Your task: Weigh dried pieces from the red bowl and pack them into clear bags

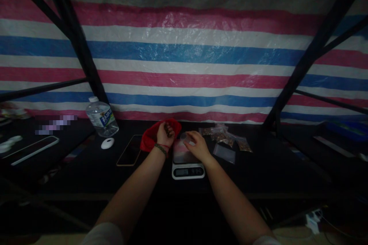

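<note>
My left hand is over a red bag, its fingers curled in with small dark bits showing among them; their kind is too dim to tell. My right hand reaches over the kitchen scale, thumb and fingers round a small clear cup near the scale's far edge. Whether the cup rests on the plate is hard to see. Right of the scale lie several small clear zip bags of brown pieces, and a flat clear bag is nearer to me.
Left of the red bag lie a phone and a white computer mouse. Behind the mouse stands a large clear bottle. A striped plastic sheet hangs behind the black table, between dark frame posts.
</note>
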### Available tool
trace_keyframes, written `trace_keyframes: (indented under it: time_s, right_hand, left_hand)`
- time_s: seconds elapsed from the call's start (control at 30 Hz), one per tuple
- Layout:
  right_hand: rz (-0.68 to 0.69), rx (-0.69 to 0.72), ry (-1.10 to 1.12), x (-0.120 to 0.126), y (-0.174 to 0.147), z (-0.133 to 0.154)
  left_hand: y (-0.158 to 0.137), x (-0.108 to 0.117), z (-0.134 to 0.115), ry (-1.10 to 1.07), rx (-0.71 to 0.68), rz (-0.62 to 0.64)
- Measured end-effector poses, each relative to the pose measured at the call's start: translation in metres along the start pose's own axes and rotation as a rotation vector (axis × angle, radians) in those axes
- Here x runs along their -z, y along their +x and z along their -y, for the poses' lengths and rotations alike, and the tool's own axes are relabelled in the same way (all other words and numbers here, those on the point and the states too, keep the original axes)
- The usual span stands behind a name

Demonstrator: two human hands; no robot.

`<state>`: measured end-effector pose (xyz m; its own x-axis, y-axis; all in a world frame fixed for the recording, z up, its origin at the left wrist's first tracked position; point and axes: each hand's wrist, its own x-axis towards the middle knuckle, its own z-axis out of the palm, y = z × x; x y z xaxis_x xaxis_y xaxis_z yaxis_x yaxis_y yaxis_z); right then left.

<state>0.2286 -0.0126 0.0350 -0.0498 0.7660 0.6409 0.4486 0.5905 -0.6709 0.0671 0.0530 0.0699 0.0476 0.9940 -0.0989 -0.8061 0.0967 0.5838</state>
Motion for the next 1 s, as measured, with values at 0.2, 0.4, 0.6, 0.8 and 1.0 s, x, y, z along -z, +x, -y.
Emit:
trace_keyframes:
  time_s: [0.2, 0.4, 0.6, 0.8, 1.0]
  right_hand:
    - [0.071, -0.016, -0.045, -0.003, -0.001, 0.007]
    - [0.032, -0.097, -0.03, -0.007, -0.001, 0.002]
    - [0.029, -0.127, 0.081, -0.008, -0.001, 0.0]
    - [-0.012, -0.221, 0.112, -0.008, 0.001, 0.003]
    - [-0.002, -0.242, 0.135, -0.008, 0.001, 0.006]
  left_hand:
    - [-0.002, -0.007, 0.036, 0.151, -0.098, -0.082]
    - [-0.01, -0.018, 0.046, 0.149, -0.161, -0.107]
    - [-0.016, -0.019, 0.053, 0.272, -0.283, -0.058]
    - [-0.025, -0.02, 0.054, 0.334, -0.358, 0.061]
    - [-0.03, -0.027, 0.05, 0.363, -0.415, 0.051]
